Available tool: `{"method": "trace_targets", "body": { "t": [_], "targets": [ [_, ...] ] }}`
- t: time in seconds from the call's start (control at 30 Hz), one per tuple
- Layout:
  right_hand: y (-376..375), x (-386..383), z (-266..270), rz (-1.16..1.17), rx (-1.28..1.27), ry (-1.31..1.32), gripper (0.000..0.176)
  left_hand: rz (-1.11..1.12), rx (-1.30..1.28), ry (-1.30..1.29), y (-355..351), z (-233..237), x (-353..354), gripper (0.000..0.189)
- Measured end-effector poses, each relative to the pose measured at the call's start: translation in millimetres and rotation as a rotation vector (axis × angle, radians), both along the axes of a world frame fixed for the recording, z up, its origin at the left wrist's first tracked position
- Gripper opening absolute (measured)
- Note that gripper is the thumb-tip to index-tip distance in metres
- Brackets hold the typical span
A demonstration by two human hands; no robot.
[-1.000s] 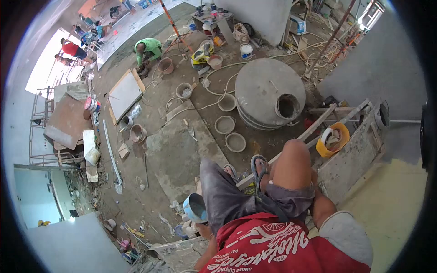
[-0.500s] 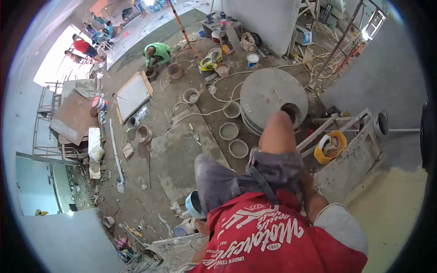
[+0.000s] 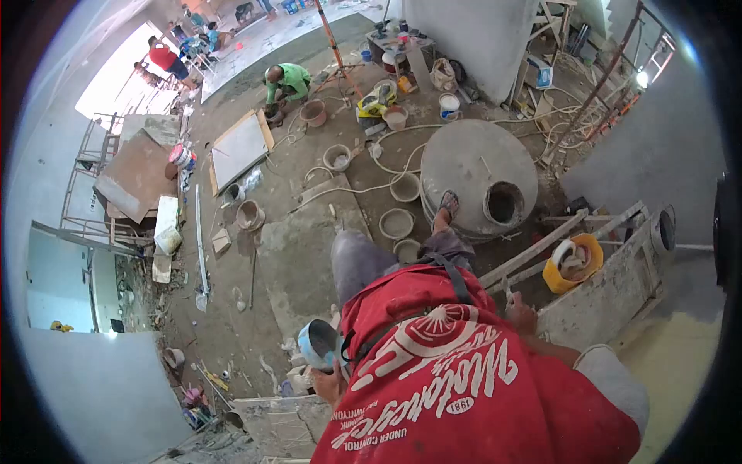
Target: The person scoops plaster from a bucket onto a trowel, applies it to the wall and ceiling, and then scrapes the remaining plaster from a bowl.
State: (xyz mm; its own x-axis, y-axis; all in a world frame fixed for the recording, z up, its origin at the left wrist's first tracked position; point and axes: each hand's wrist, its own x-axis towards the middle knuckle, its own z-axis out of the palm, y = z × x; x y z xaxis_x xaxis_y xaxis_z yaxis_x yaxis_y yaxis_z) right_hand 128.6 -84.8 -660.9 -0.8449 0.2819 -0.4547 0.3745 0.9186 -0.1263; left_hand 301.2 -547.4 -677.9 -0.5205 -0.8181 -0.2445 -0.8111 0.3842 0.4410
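At my left side, my left hand (image 3: 328, 384) is closed on a blue bucket (image 3: 318, 344), which is tilted so that its dark inside shows. My right hand (image 3: 522, 313) is at my right side, beside a long wooden frame. Its fingers look curled, with a small pale thing sticking up from them that I cannot make out. Near this hand a yellow container (image 3: 573, 264) holds a white ring-shaped piece and other items. My sandalled foot (image 3: 448, 204) is against the edge of a round concrete slab (image 3: 471, 158), which has a dark round opening.
Several buckets (image 3: 396, 223) stand along the slab's left side. A worker in green (image 3: 290, 85) crouches ahead, near a white board (image 3: 239, 152). A hose (image 3: 371, 183) winds over the floor. Tools and rubble lie at lower left, and a concrete-smeared panel (image 3: 599, 305) leans at right.
My view has shifted, so the scene sits farther right. My right leg, raised before, is lower, and its foot shows by the slab. The blue bucket and both hands have come into clearer view.
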Motion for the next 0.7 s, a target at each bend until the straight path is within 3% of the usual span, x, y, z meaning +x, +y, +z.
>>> {"method": "trace_targets", "body": {
  "t": [0.07,0.2,0.3,0.53,0.6,0.7],
  "targets": [
    [2.8,-5.0,-6.7,0.050,0.001,0.095,0.022,0.104,-0.052,-0.017,-5.5,-22.7,5.6,0.077],
    [1.8,8.3,-11.8,0.096,-0.026,0.335,0.019,0.096,-0.058,0.006,-5.8,-17.5,2.4,0.077],
    [3.0,3.6,-2.5,0.037,-0.048,0.092,0.018,0.090,-0.208,-0.180,-1.1,-16.7,1.3,0.077],
    [20.8,14.4,-33.3,0.059,0.027,-0.011,0.026,0.073,-0.176,-0.179,-18.9,-28.0,-10.5,0.078],
    [33.7,19.5,-51.9,0.144,-0.014,-0.003,0.040,0.089,-0.175,-0.187,-18.5,-34.2,-12.5,0.078],
    [28.5,4.8,-62.4,0.160,-0.033,-0.009,0.039,0.116,-0.180,-0.203,-19.8,-41.9,-19.0,0.078]
  ]
}}
